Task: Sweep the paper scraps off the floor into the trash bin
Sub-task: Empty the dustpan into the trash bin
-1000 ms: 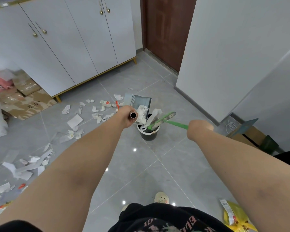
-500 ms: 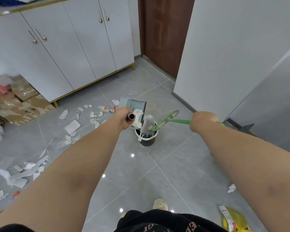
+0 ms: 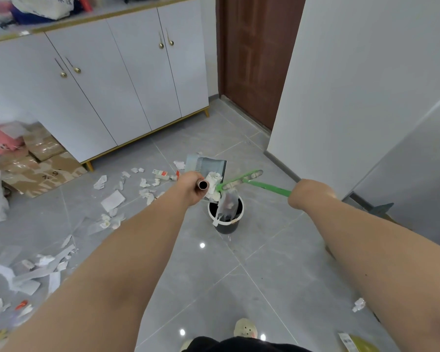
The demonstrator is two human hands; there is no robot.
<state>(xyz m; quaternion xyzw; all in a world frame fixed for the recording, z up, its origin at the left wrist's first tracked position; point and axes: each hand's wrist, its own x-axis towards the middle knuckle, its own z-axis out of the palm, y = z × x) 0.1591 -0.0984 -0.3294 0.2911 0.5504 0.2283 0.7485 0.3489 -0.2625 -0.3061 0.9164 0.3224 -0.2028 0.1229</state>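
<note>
The step in hand looks like emptying: the left hand is closed around the dustpan's metal tube handle, tilting the grey plastic dustpan above the small black bin. The right hand is wrapped around the thin green broom, raking crumpled white scraps off the pan; one limp, translucent piece seems to hang into the bin. Next comes returning to the many flat torn scraps scattered on the glossy grey tiles.
</note>
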